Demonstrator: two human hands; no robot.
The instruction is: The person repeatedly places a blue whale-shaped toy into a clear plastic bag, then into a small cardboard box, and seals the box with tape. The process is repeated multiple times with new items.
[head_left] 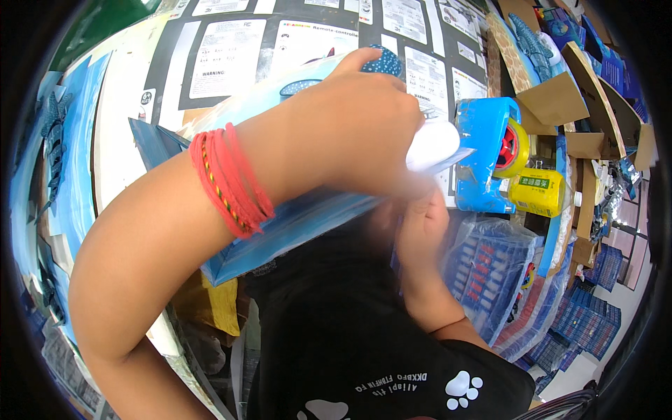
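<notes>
My left forearm, with red string bands (pixel 227 182) on the wrist, reaches across a blue printed carton (pixel 294 227). My left hand (pixel 371 129) is bent over the carton; one digit extends beside a blue, white-dotted toy part (pixel 383 61), and its other fingers curl down out of sight. Against these fingers sits a rounded white piece (pixel 432 145), with a pale, see-through edge (pixel 455 162) beside it. Close below, my right hand (pixel 423 224) is closed and blurred by motion at the carton's right end. What its fingertips grip is hidden.
Right of my hands stands a blue tape dispenser (pixel 483 150) with a yellow roll (pixel 514 147), beside a yellow bottle (pixel 537 192). Printed sheets (pixel 227 56) cover the table. Bagged blue boxes (pixel 486 273) lie lower right; open brown cartons (pixel 553 105) stand farther right.
</notes>
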